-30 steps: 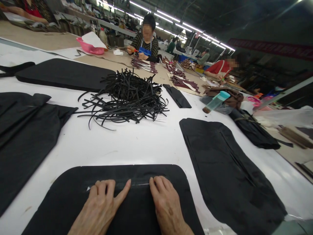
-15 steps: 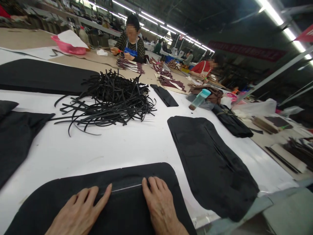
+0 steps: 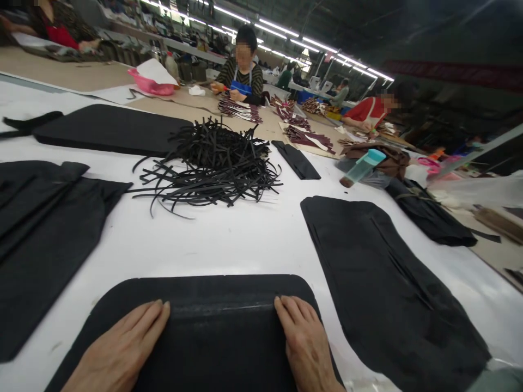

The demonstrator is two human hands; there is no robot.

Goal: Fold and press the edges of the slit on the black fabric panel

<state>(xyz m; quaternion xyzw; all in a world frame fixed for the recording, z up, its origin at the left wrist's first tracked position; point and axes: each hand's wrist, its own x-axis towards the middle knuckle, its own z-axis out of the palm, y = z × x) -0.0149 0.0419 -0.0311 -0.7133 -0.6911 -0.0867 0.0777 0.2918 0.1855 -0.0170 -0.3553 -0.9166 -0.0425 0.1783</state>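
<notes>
A black, leather-like panel [image 3: 220, 354] with rounded corners lies in front of me on the white tabletop. Along its upper part runs a straight crosswise slit or seam [image 3: 220, 309], with a thin pale line showing toward the right. My left hand [image 3: 122, 343] rests on the panel near the left end of that line, fingers stretched out side by side. At the right end, my right hand [image 3: 304, 337] presses its fingertips on the panel, fingers extended. Neither hand grips anything visible.
A heap of thin black strips [image 3: 220, 163] lies farther back. Stacked black panels [image 3: 379, 261] are at right, folded black pieces [image 3: 53, 228] at left. Beyond are a teal-lidded bottle [image 3: 362, 169], a pink basin [image 3: 149, 81] and a co-worker [image 3: 244, 71] handling strips.
The view has swung left, so the table's things sit farther right. My left hand has shifted left along the line, apart from my right hand, and its spread fingers have drawn together.
</notes>
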